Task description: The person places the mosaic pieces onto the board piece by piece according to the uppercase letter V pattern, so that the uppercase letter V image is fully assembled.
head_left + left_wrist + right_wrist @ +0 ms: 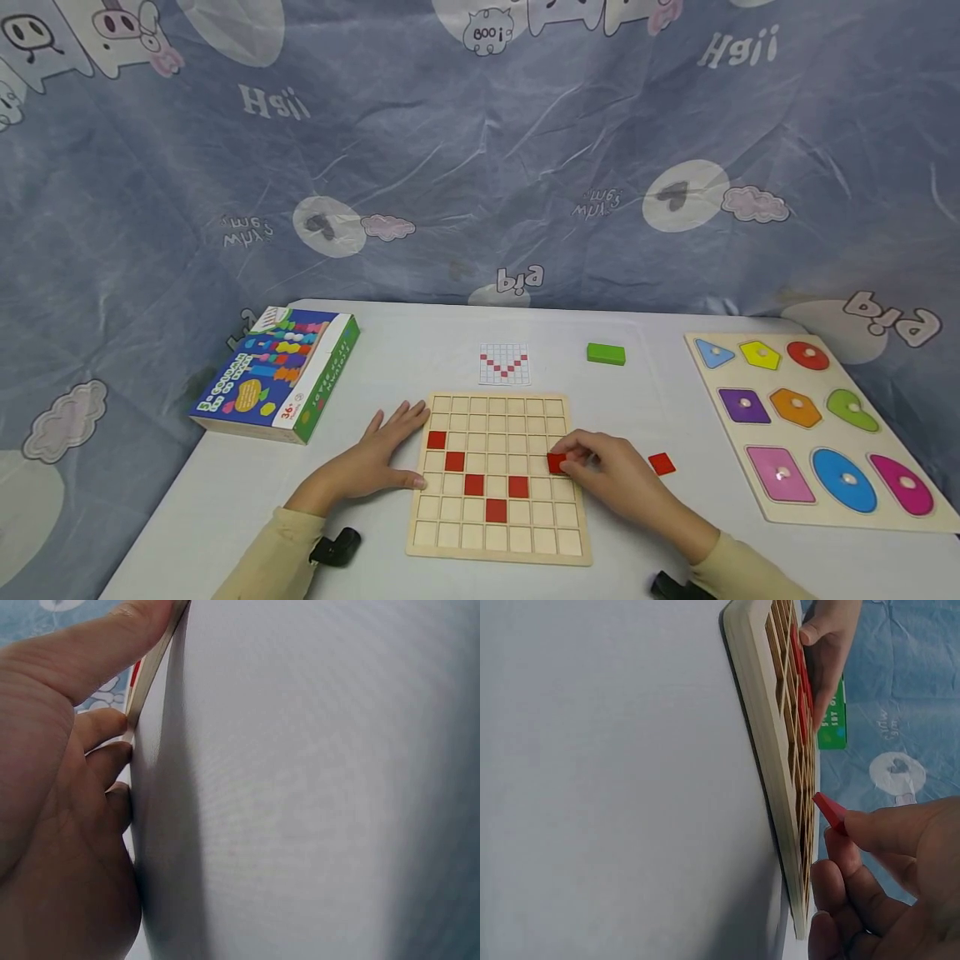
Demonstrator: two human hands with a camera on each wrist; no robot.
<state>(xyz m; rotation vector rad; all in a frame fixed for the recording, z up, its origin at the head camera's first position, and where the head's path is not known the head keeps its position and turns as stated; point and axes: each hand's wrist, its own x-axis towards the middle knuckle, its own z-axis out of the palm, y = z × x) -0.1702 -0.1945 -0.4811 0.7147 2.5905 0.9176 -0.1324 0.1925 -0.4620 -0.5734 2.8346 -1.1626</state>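
Note:
A square wooden grid board (pixel 498 551) lies on the white table. Several red square tiles (pixel 496 510) sit in its cells, falling diagonally from the left and turning up again. My right hand (pixel 617 477) pinches another red tile (pixel 830 812) between thumb and fingers. In the right wrist view that tile is tilted, near the board's right side. My left hand (pixel 371 460) lies along the board's left edge, fingers spread, thumb and fingertips touching the rim. In the left wrist view the thumb (pixel 97 645) meets the edge. One loose red tile (pixel 662 463) lies right of my right hand.
Behind the board lies a paper pattern card (pixel 505 364), with a green block (pixel 606 354) to its right. A colourful box (pixel 275 373) stands at the left. On the right is a shape puzzle board (pixel 813 433). A patterned cloth (pixel 480 167) hangs behind the table.

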